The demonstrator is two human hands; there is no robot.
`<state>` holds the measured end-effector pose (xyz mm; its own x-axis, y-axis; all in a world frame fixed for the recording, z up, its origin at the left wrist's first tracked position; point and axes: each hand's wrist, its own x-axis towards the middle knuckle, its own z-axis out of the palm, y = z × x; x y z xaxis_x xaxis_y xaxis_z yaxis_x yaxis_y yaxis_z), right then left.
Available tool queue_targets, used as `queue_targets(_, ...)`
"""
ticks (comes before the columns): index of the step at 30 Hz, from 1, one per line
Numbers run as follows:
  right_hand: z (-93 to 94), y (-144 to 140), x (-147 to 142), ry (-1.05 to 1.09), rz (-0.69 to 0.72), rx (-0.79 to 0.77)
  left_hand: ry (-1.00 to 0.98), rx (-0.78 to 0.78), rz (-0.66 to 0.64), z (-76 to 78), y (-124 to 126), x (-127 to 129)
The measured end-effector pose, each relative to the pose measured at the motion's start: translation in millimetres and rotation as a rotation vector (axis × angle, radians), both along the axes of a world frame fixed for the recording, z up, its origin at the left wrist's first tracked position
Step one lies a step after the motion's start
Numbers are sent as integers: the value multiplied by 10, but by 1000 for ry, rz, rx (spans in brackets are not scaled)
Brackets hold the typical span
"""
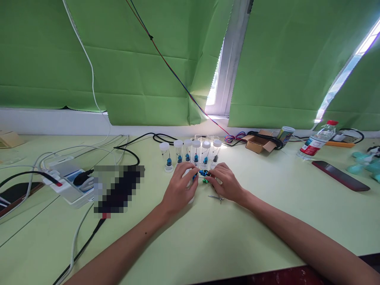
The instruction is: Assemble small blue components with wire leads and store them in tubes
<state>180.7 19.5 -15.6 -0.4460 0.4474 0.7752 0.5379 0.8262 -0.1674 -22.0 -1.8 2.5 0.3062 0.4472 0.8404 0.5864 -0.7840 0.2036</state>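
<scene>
My left hand (180, 185) is closed around what looks like a small clear vial with a blue piece at its top; the fingers hide most of it. Close beside it, my right hand (226, 181) pinches a small blue and black part (203, 173) between its fingertips. A small green piece (205, 181) shows under the right fingers. Below that hand lies a thin metal tool (215, 197). Just beyond my hands stand several clear vials (196, 152) with white caps, holding small blue parts; the rightmost holds a grey part.
On the left are a white power strip (73, 186), cables and a blurred dark object (120, 190). A cardboard box (259, 143), a printed can (285, 135), a water bottle (317, 140) and a dark flat case (340, 175) are to the right. Green blinds (148, 71) hang behind.
</scene>
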Motion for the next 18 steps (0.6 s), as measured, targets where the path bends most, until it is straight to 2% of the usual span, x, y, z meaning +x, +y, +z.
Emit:
queue_targets(3, 26, -16, -4, 46, -10, 19, -90, -18, 19, 32, -34, 15)
queue_targets(5, 41, -30, -7, 71, -10, 36, -122, -131, 3, 48, -52, 25)
queue_targets(8, 54, -47, -11, 94, -6, 52, -156, -384, -23, 62, -61, 38)
queue_targets(13, 42, -56, -10, 91, 32, 64, -339, -839, -217, 50, -16, 46)
queue_targets(18, 43, -55, -16, 47, 99, 82, -456, -1038, -408, 58, 19, 61)
